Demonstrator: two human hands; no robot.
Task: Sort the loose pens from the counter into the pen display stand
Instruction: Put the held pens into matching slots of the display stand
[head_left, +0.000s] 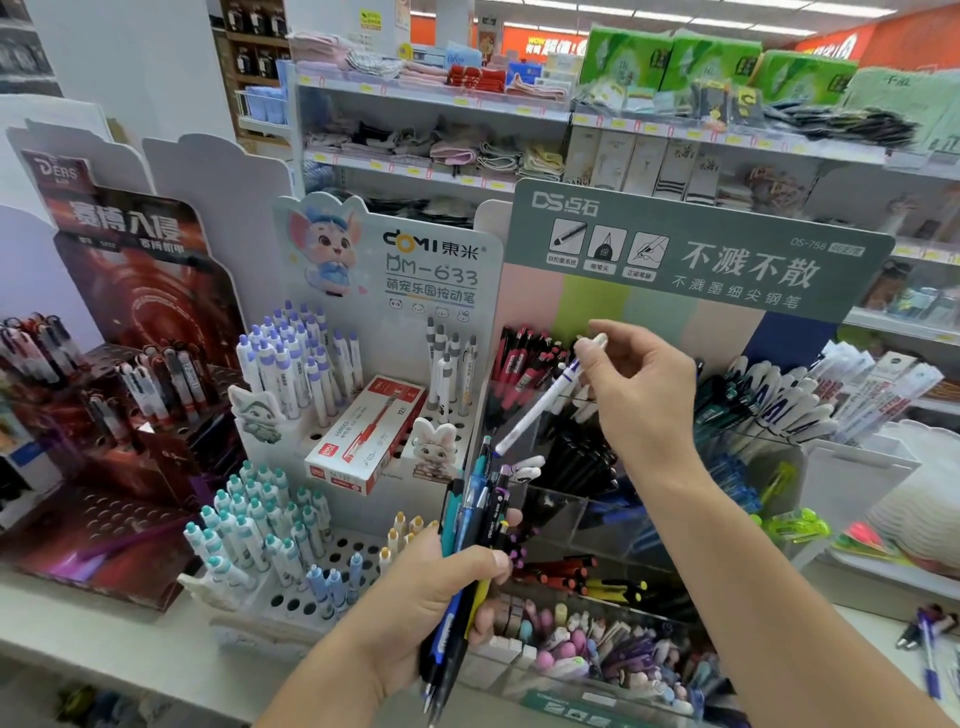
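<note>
This is a shop, at its stationery counter. Branded cardboard pen stands (395, 395) crowd the white counter (104, 639), their holes filled with rows of identical pens. Behind the stands, shelves (431, 98) with yellow price tags on their edges carry folded towels, socks and green tissue packs (711, 62).
</note>
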